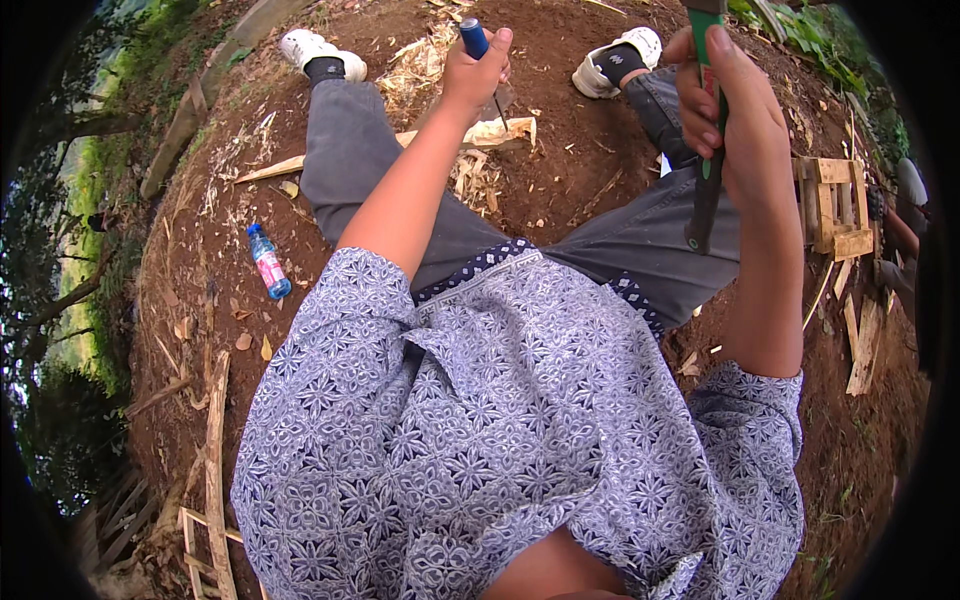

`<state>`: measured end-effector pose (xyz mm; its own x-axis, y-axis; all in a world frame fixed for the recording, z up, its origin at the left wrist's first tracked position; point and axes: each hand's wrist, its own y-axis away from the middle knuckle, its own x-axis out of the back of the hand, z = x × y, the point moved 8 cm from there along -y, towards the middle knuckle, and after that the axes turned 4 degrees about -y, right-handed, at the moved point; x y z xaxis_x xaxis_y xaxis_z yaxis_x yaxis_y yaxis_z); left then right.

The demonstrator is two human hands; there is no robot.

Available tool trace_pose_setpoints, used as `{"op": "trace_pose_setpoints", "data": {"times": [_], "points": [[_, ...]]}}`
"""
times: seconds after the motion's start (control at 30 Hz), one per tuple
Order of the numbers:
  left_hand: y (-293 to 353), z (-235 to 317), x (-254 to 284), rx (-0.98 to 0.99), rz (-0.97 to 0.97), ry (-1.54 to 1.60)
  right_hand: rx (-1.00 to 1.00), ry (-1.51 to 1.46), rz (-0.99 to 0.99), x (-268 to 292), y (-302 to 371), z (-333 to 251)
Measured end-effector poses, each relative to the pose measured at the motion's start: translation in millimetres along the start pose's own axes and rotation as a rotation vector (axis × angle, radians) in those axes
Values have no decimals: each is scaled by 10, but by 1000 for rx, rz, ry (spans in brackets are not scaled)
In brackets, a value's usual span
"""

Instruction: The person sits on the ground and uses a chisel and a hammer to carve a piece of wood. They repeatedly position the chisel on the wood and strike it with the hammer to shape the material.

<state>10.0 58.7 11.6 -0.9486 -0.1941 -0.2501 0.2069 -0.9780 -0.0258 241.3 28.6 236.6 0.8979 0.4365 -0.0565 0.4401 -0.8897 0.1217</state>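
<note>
One wood strip (487,135) lies just below left grip (475,82), running off to its left. Right grip (740,110) is wrapped round a green-and-black handle (708,188), likely a hammer's; top cropped. Left grip is closed round a blue-handled spike (473,37); tip contact unclear. Risk: a glancing strike could catch left grip, or unclamped wood could roll. Bottle (260,247) left of left grip: pink label (270,269), print too small to read.

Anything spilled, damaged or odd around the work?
Nothing stands out. Pale shavings litter the soil, but that fits the rough wood under the blue-handled tool in the left hand. Whether the blue bottle lies or stands, I can't tell.
</note>
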Motion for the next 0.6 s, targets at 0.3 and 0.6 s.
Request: {"op": "trace_pose_setpoints", "data": {"times": [0.3, 0.6], "points": [[-67, -188, -130, -43, 37, -266, 201, 871, -100, -230, -825, 629], [17, 33, -291, -151, 13, -430, 13, 622, -62, -162, -686, 639]]}}
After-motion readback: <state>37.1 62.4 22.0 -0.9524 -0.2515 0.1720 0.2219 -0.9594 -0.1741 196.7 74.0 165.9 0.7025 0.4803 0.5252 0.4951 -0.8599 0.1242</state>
